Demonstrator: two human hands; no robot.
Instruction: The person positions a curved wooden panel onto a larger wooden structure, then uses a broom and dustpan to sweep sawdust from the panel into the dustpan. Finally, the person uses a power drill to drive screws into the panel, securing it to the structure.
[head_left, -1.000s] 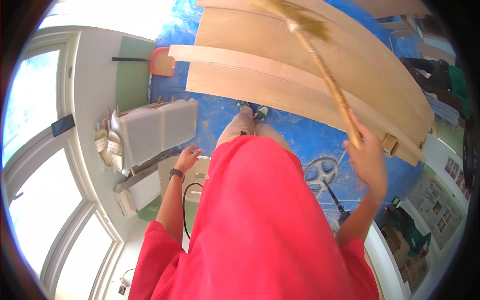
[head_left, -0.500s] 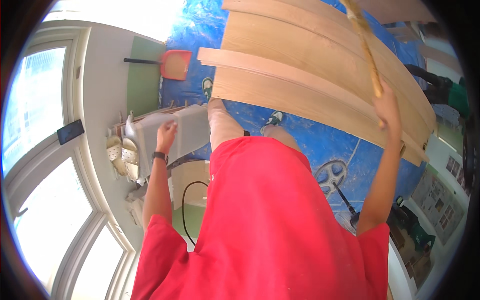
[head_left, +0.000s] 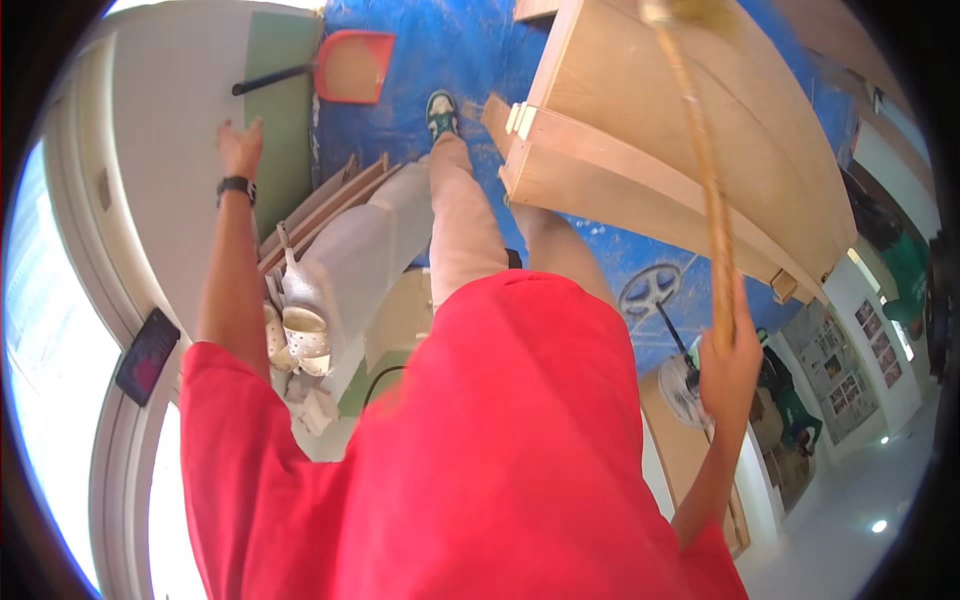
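Observation:
My right hand (head_left: pixel 728 365) is wrapped round the lower part of a long wooden stick (head_left: pixel 702 170), held upward over the light wooden boards. A yellowish, blurred part shows by the stick's far end at the top edge. My left hand (head_left: pixel 240 148) is stretched out at the left with fingers apart and nothing in it. Nearest to it is the black handle of a red dustpan (head_left: pixel 353 67) lying on the blue floor, with a gap between hand and handle.
A stack of wooden boards (head_left: pixel 640 170) fills the upper right. A pedestal fan base (head_left: pixel 650 288) stands below it. Pale clogs (head_left: pixel 306 338) and a white-covered pile (head_left: pixel 350 240) are at the left, near a phone (head_left: pixel 148 357) by the window. People in green (head_left: pixel 905 270) are at the far right.
My left hand has moved up and left, toward the dustpan handle. The right hand has come down and nearer, still gripping the stick. My view has shifted and the boards sit farther right.

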